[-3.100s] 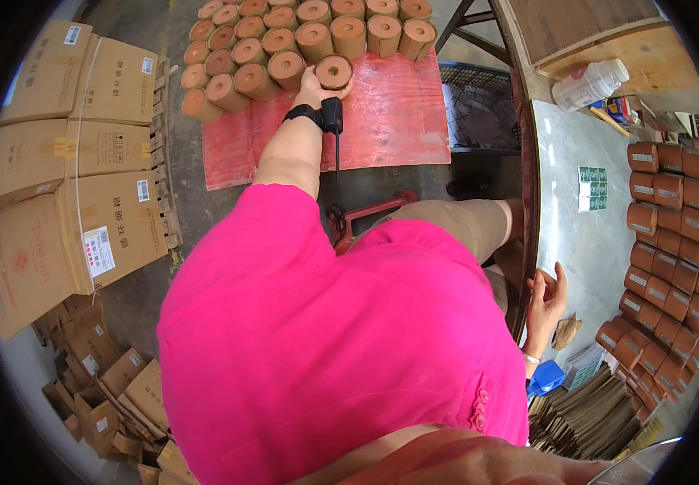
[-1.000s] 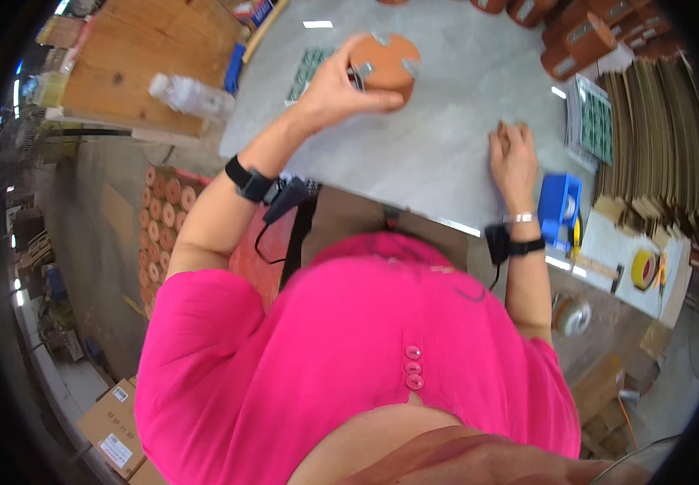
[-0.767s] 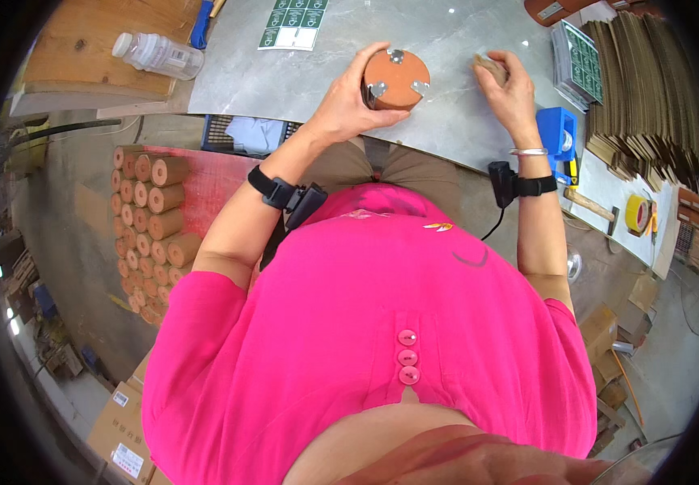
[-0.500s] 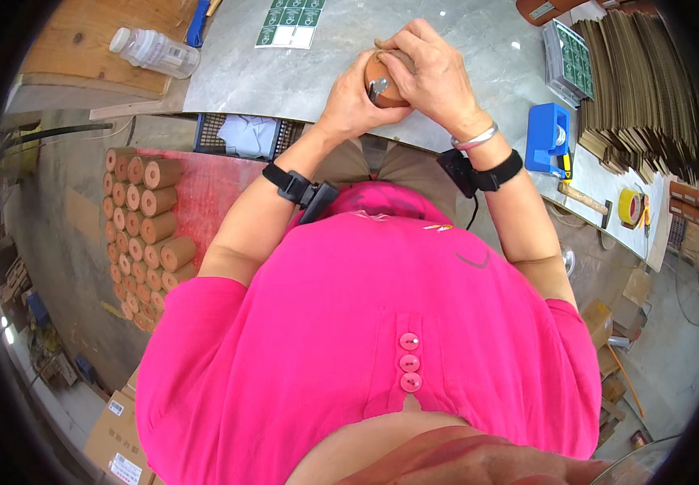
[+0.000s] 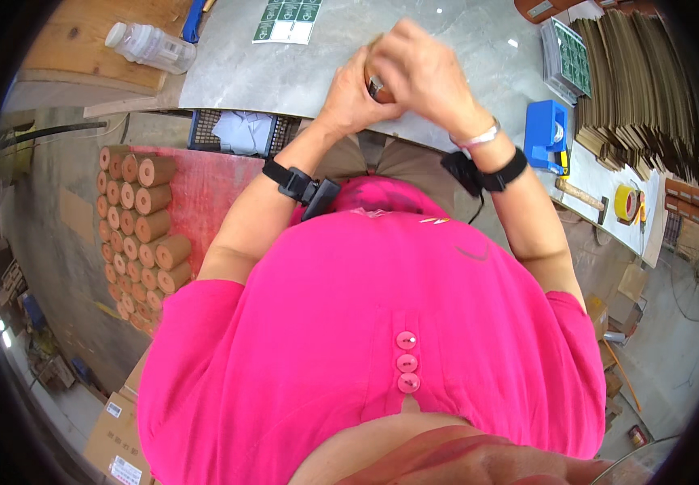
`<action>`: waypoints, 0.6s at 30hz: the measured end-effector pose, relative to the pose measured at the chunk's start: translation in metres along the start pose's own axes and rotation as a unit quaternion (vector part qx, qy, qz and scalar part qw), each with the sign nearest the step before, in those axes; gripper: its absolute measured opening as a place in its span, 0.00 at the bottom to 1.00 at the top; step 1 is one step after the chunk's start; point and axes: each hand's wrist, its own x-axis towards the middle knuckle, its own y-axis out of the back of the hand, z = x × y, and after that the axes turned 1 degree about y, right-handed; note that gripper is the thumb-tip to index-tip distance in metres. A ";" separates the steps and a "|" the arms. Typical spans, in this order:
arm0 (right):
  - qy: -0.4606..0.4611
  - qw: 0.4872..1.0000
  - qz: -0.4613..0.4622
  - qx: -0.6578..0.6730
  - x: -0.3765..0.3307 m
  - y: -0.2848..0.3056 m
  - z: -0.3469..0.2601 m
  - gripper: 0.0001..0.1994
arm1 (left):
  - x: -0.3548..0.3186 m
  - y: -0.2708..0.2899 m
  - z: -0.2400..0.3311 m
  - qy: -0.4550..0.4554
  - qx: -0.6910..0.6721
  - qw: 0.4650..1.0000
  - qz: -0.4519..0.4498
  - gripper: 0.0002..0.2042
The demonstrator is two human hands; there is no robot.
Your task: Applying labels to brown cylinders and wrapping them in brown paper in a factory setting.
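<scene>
Over the near edge of the grey table [image 5: 276, 85], my left hand [image 5: 351, 101] is wrapped round a short brown cylinder [image 5: 382, 94]. A shiny silvery patch shows on it between my hands. My right hand [image 5: 424, 74] lies across the cylinder's top and far side, its fingers smeared by motion, so their grip is unclear. Most of the cylinder is hidden behind my hands. Lower left, several brown cylinders [image 5: 153, 200] with orange ends and round centre holes are stacked on a red surface [image 5: 208, 182].
A green label sheet [image 5: 287, 18] lies beyond my left hand; a clear bottle [image 5: 151, 47] is on the wooden surface. To the right are a blue tape dispenser [image 5: 545, 137], a hammer [image 5: 582, 195], yellow tape [image 5: 627, 203] and stacked cardboard [image 5: 632, 89]. A basket [image 5: 204, 129] stands below the table edge.
My right hand has shifted over the cylinder and its fingers now blur, covering more of it. My left hand keeps its hold. The whole view has shifted slightly.
</scene>
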 end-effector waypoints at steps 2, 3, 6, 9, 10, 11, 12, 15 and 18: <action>0.030 0.999 -0.001 0.044 -0.022 0.000 -0.010 0.05 | 0.000 -0.002 -0.003 0.012 -0.021 1.000 0.017 0.38; 0.038 0.997 -0.007 0.064 -0.034 0.004 -0.017 0.05 | 0.001 -0.003 -0.003 0.036 -0.048 0.998 0.015 0.38; 0.011 0.990 -0.019 0.136 -0.059 0.020 -0.028 0.06 | 0.004 0.002 0.004 0.139 -0.096 0.986 -0.002 0.35; -0.039 0.990 0.085 0.102 -0.066 0.043 -0.023 0.08 | 0.021 0.012 0.020 0.295 -0.402 0.866 0.045 0.32; -0.057 0.986 0.131 0.087 -0.064 0.049 -0.019 0.08 | 0.026 0.015 0.027 0.330 -0.519 0.787 0.055 0.33; -0.077 0.977 0.187 0.071 -0.060 0.055 -0.015 0.08 | 0.030 0.020 0.033 0.351 -0.560 0.749 0.046 0.34; -0.075 0.974 0.196 0.079 -0.056 0.057 -0.015 0.08 | 0.032 0.024 0.040 0.364 -0.601 0.711 0.029 0.36; -0.033 0.964 0.254 0.072 -0.032 0.053 -0.018 0.07 | 0.037 0.023 0.054 0.399 -0.635 0.661 0.025 0.37; 0.054 0.964 0.261 0.021 0.006 0.028 -0.025 0.07 | 0.041 0.016 0.059 0.399 -0.646 0.651 0.025 0.35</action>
